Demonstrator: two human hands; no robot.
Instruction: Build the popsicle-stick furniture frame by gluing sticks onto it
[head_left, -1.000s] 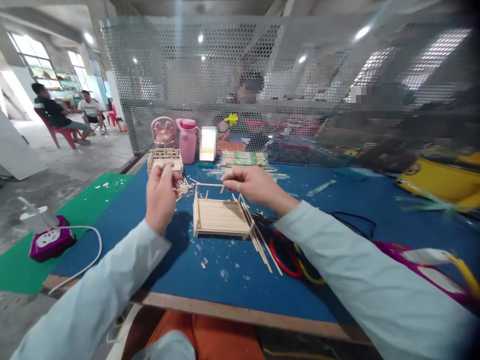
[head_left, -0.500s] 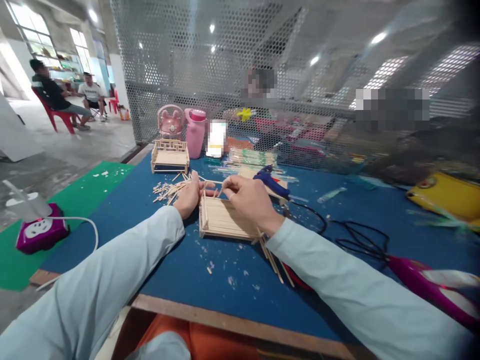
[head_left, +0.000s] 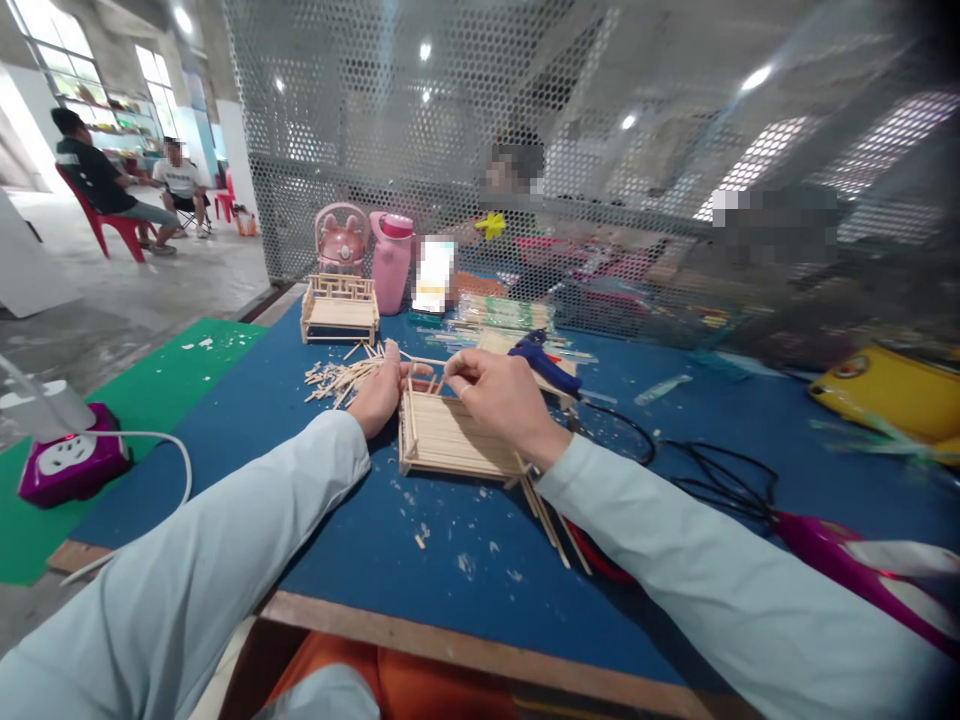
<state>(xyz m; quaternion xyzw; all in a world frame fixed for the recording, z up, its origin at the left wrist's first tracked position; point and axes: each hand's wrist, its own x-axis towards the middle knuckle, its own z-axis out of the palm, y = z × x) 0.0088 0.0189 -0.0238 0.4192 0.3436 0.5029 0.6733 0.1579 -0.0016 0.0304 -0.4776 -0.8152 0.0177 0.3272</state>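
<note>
A small frame of wooden sticks [head_left: 450, 440] lies on the blue table mat [head_left: 315, 470]. My left hand [head_left: 382, 393] and my right hand [head_left: 499, 398] rest at its far edge. Between their fingertips they pinch a thin wooden stick [head_left: 429, 363], held level over the frame's far rail. A loose pile of short sticks [head_left: 337, 380] lies just left of my left hand. Several long sticks [head_left: 551, 520] lean off the frame's near right corner.
A finished stick model [head_left: 339, 310] stands at the back left, by a pink fan [head_left: 341, 243], a pink bottle [head_left: 394, 262] and a phone [head_left: 433, 275]. A blue glue gun [head_left: 544, 362] with a black cable [head_left: 697, 470] lies right. A purple power strip [head_left: 71, 465] sits left. A mesh screen [head_left: 525, 150] backs the table.
One second ago both hands were raised above the frame with the stick between them; they have come down to the frame's far edge. In the last half second they barely moved.
</note>
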